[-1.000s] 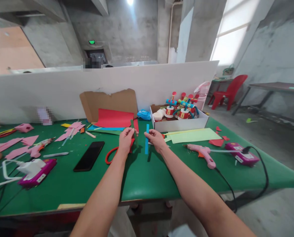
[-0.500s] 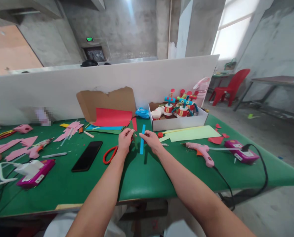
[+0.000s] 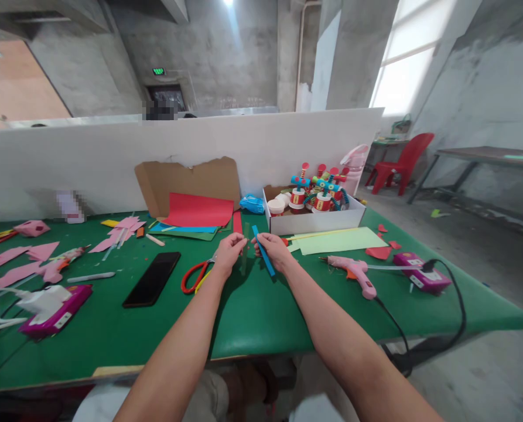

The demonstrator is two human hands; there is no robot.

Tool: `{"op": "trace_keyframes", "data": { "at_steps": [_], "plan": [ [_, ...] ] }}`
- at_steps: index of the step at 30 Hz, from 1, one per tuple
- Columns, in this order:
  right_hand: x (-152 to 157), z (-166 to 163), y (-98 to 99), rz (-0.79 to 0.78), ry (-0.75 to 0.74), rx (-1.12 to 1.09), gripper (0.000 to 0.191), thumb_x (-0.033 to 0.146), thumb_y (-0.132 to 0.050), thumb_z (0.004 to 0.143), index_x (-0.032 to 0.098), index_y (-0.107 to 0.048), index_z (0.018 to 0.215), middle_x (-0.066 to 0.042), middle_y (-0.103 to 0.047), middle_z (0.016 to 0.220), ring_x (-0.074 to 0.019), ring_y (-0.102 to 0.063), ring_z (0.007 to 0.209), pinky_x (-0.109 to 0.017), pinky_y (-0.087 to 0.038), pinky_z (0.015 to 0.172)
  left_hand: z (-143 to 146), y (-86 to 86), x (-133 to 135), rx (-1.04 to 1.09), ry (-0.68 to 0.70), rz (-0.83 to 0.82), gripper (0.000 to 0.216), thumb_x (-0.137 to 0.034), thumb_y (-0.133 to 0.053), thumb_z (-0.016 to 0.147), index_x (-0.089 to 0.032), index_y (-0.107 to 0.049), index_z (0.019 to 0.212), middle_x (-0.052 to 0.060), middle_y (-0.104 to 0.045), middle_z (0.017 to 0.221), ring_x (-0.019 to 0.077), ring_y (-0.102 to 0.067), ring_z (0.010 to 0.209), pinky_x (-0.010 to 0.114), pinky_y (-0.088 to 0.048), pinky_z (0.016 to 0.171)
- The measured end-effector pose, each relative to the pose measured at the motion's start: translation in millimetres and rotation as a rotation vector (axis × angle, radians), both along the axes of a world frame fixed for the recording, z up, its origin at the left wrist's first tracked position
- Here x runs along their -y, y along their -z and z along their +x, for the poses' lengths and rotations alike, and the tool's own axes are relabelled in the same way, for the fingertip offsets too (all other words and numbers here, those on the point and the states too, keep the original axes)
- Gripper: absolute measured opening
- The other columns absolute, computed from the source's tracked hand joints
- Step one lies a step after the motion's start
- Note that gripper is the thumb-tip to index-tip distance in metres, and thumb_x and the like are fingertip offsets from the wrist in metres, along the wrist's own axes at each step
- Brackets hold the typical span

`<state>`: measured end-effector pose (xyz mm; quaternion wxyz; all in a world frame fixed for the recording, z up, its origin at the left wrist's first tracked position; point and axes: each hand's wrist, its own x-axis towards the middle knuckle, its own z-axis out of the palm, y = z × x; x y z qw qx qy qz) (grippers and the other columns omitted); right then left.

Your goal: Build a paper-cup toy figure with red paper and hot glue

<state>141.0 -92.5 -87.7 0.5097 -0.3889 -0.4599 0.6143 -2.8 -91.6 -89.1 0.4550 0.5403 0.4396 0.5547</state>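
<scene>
Between the fingers of my left hand (image 3: 231, 252) is a narrow dark green paper strip (image 3: 245, 251), held nearly upright. My right hand (image 3: 273, 248) pinches a blue paper strip (image 3: 263, 252), its lower end slanting to the right. The two strips are apart, side by side above the green table (image 3: 261, 328). Scissors (image 3: 194, 276) with red handles lie by my left wrist, partly hidden by the forearm. Just behind my hands is a red paper strip (image 3: 237, 221).
Behind stand a stack with red paper (image 3: 200, 209) and a white box (image 3: 316, 222) of paper figures. A pink glue gun (image 3: 351, 271) with a cord and a purple power strip (image 3: 420, 273) lie right. A phone (image 3: 152, 279) and pink paper scraps (image 3: 119, 231) lie left.
The blue strip has turned from nearly upright to a slant, its lower end moving right. My left hand has shifted slightly right and down with the green strip. More of the scissors shows.
</scene>
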Motion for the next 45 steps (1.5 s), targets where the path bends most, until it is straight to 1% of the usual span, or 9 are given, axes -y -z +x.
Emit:
{"op": "trace_keyframes", "data": {
  "at_steps": [5,10,14,18,22,26,30,39,45],
  "plan": [
    [-1.2,2.2,2.4,0.033,-0.009,0.055,0.024,0.037,-0.071,0.073,0.021,-0.053,0.077,0.007,-0.058,0.053,-0.0091,-0.053,0.047,-0.022,-0.047,0.052,2.7,-0.5,2.9,0.028,0.092,-0.125,0.029,-0.038,-0.071,0.062,-0.019,-0.052,0.073,-0.004,-0.063,0.059,0.0124,-0.059,0.048,0.02,-0.037,0.045],
    [-1.2,3.1,2.4,0.118,-0.075,0.078,0.023,0.035,-0.07,0.073,0.021,-0.052,0.077,0.004,-0.064,0.063,-0.0097,-0.059,0.054,-0.023,-0.05,0.057,3.1,-3.2,6.0,0.069,0.106,-0.133,0.031,-0.045,-0.068,0.066,-0.019,-0.052,0.071,-0.005,-0.06,0.055,0.0114,-0.057,0.045,0.022,-0.045,0.045],
    [0.9,3.8,1.5,0.194,-0.046,0.187,0.021,0.036,-0.069,0.072,0.021,-0.054,0.075,0.006,-0.06,0.064,-0.0069,-0.049,0.048,-0.019,-0.04,0.046,2.9,-3.1,6.6,0.028,0.121,-0.137,0.029,-0.043,-0.069,0.066,-0.019,-0.053,0.071,-0.006,-0.058,0.051,0.0102,-0.052,0.039,0.021,-0.042,0.041],
    [2.7,3.4,0.5,0.187,-0.028,0.264,0.028,0.045,-0.066,0.072,0.02,-0.054,0.071,0.006,-0.057,0.059,-0.0057,-0.038,0.043,-0.019,-0.028,0.04,2.9,-2.8,7.1,-0.015,0.146,-0.131,0.027,-0.042,-0.067,0.069,-0.019,-0.052,0.069,-0.005,-0.058,0.051,0.0091,-0.051,0.04,0.02,-0.042,0.042],
    [4.4,1.6,0.0,0.199,-0.034,0.311,0.034,0.051,-0.068,0.068,0.02,-0.055,0.068,0.006,-0.055,0.055,-0.0062,-0.036,0.042,-0.02,-0.026,0.041,4.5,-2.0,7.7,-0.003,0.194,-0.154,0.027,-0.04,-0.068,0.067,-0.02,-0.051,0.073,-0.007,-0.056,0.049,0.009,-0.05,0.039,0.019,-0.039,0.04],
    [4.7,1.2,0.8,0.241,0.033,0.308,0.034,0.052,-0.068,0.066,0.021,-0.055,0.067,0.005,-0.057,0.057,-0.0081,-0.04,0.045,-0.022,-0.03,0.042,5.9,0.7,6.0,0.048,0.192,-0.118,0.032,-0.043,-0.07,0.063,-0.019,-0.05,0.071,-0.006,-0.058,0.053,0.0093,-0.052,0.04,0.021,-0.042,0.042],
    [3.7,2.1,2.5,0.21,0.066,0.301,0.035,0.053,-0.069,0.065,0.022,-0.054,0.065,0.005,-0.056,0.054,-0.0095,-0.043,0.044,-0.023,-0.035,0.043,6.9,2.3,4.7,0.032,0.184,-0.109,0.032,-0.044,-0.07,0.064,-0.018,-0.052,0.07,-0.004,-0.059,0.054,0.0092,-0.052,0.042,0.021,-0.042,0.044],
    [2.0,5.6,-1.4,0.214,0.141,0.36,0.038,0.055,-0.071,0.062,0.02,-0.055,0.062,0.005,-0.052,0.053,-0.0084,-0.042,0.047,-0.021,-0.03,0.042,9.0,1.8,4.9,0.027,0.181,-0.126,0.032,-0.046,-0.068,0.068,-0.019,-0.051,0.07,-0.005,-0.058,0.052,0.0099,-0.051,0.039,0.021,-0.04,0.042],
    [4.7,8.6,-5.7,0.123,0.04,0.205,0.042,0.055,-0.075,0.058,0.02,-0.056,0.071,0.005,-0.057,0.057,-0.0062,-0.042,0.043,-0.02,-0.032,0.04,6.8,0.8,4.1,0.062,0.166,-0.112,0.036,-0.048,-0.072,0.063,-0.018,-0.053,0.069,-0.004,-0.06,0.052,0.0101,-0.053,0.041,0.022,-0.042,0.043]
  ]
}}
